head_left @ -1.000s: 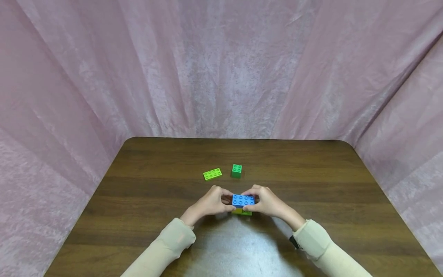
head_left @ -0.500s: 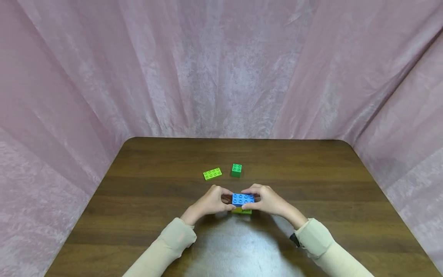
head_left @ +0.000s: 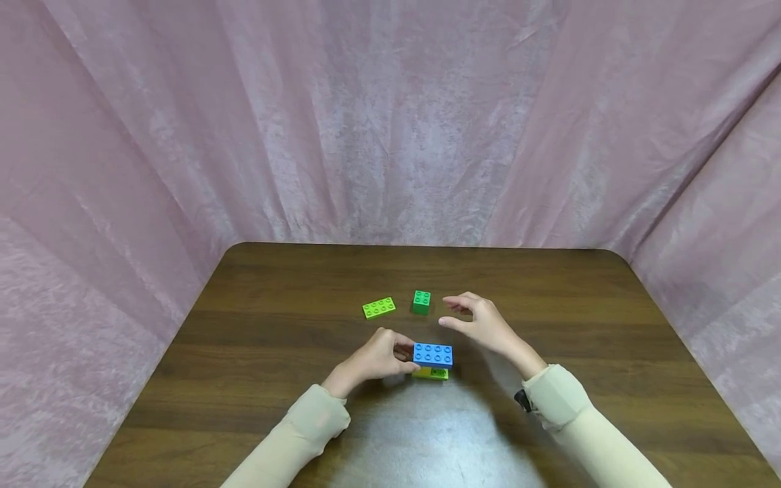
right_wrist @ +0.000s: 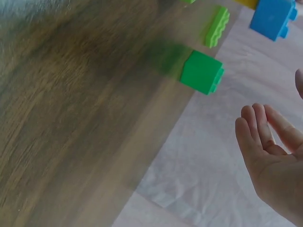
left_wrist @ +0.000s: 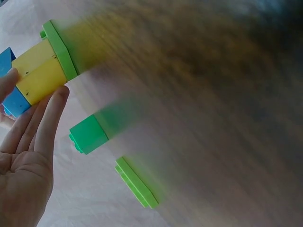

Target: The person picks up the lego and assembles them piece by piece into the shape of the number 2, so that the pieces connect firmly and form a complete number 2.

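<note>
A blue eight-stud building brick (head_left: 432, 354) tops a small stack near the middle of the table. Under it, in the left wrist view, come yellow bricks (left_wrist: 42, 80), and at the bottom a light green plate (left_wrist: 60, 49). My left hand (head_left: 373, 356) pinches the stack at its left end, thumb in front and fingers behind. My right hand (head_left: 482, 327) is off the stack, holding nothing, its fingers loosely bent and thumb apart. Just left of those fingertips stands a green four-stud brick (head_left: 421, 302).
A loose lime-green plate (head_left: 379, 308) lies left of the green brick, studs up. The brown wooden table (head_left: 293, 271) has rounded far corners, and a pink curtain (head_left: 390, 135) hangs behind it and along both sides.
My right hand has let go of the stack's right end and moved away, up and to the right beside the green brick. My left hand keeps its hold on the stack.
</note>
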Available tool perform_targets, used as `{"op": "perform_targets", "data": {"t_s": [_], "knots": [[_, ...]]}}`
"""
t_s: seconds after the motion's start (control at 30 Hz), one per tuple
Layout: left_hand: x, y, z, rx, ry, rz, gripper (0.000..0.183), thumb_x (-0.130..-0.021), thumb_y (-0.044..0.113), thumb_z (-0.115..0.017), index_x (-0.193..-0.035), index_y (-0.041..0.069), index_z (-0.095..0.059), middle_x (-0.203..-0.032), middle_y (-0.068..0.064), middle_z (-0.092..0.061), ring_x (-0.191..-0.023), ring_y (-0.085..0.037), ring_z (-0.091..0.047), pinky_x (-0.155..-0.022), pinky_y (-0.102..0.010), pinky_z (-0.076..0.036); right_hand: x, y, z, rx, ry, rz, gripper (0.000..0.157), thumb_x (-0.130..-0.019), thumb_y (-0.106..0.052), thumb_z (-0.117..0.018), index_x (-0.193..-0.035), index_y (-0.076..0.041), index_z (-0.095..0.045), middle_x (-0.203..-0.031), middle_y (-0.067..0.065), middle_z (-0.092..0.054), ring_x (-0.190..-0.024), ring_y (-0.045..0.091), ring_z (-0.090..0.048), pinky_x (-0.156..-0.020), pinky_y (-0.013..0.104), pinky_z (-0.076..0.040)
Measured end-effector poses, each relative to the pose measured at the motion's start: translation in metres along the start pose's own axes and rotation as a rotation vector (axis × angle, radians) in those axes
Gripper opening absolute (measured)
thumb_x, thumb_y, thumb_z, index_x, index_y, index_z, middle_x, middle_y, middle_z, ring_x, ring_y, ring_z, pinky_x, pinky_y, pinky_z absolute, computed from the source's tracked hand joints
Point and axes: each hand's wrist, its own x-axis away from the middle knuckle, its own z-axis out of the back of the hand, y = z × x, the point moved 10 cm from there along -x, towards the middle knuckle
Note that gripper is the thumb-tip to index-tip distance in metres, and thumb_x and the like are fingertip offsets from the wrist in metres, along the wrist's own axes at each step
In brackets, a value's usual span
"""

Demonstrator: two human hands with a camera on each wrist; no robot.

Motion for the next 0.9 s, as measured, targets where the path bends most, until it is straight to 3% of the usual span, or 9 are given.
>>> {"op": "perform_targets", "data": {"t_s": [0.4,0.67,0.9], "knots": [[0.000,-0.002,0.001,-0.043,-0.013,0.007,0.032,-0.080,0.007,-0.078,-0.105,-0.011,-0.070,-0.097,-0.021,-0.074,-0.086,-0.024,-0.074,-0.071,-0.024,-0.060,-0.025,0.020,-0.010,0.047,-0.006,-0.059,0.049,-0.086,-0.021,-0.075,-0.124,0.005,-0.062,-0.112,0.024,-0.065,-0.104,0.036,-0.062,-0.091,0.049,-0.052],[0.001,-0.006,-0.001,-0.038,-0.029,0.038,0.034,-0.081,0.009,-0.078,-0.108,-0.010,-0.069,-0.100,-0.020,-0.074,-0.088,-0.022,-0.073,-0.072,-0.026,-0.060,-0.036,0.031,-0.022,0.048,-0.056,-0.083,0.052,-0.088,-0.024,-0.072,-0.128,0.006,-0.059,-0.115,0.025,-0.064,-0.106,0.036,-0.062,-0.093,0.049,-0.052],[0.001,-0.006,0.001,-0.041,-0.021,0.019,0.035,-0.080,0.008,-0.078,-0.108,-0.011,-0.069,-0.099,-0.021,-0.074,-0.088,-0.023,-0.074,-0.071,-0.024,-0.060,-0.042,0.032,-0.035,0.050,-0.096,-0.086,0.058,-0.086,-0.025,-0.075,-0.130,0.008,-0.056,-0.116,0.023,-0.063,-0.110,0.038,-0.062,-0.094,0.050,-0.052]]}}
